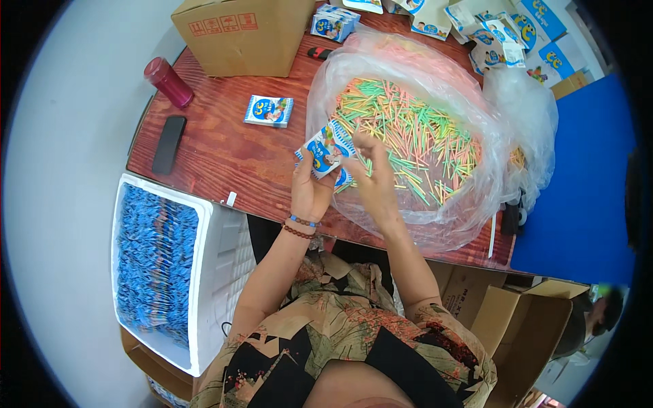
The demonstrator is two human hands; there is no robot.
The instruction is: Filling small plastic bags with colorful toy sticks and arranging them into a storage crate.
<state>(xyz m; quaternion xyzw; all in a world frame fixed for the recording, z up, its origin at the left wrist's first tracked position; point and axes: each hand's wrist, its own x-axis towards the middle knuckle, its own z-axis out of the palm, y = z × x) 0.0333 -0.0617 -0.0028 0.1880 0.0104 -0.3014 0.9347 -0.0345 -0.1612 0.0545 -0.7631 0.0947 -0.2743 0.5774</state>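
Note:
My left hand (311,192) is closed on small blue-and-white packets (324,151), held at the near left edge of a clear plastic bag (469,221). More than one packet seems to be in its grip, one behind another. Just right of them is my right hand (375,182), its fingers bent, thumb and forefinger apart; nothing shows between them. Many thin sticks (415,132) in pink, green and yellow lie loose in the opened bag. Another such packet (269,111) lies flat on the wooden table, left of the bag.
At the left stands a white foam box (204,224) packed with blue packets. A phone-like black object (169,145), a dark red bottle (169,83) and a cardboard box (245,41) rest on the table. Printed cartons (486,37) crowd the far right. An opened cardboard box (527,333) sits below.

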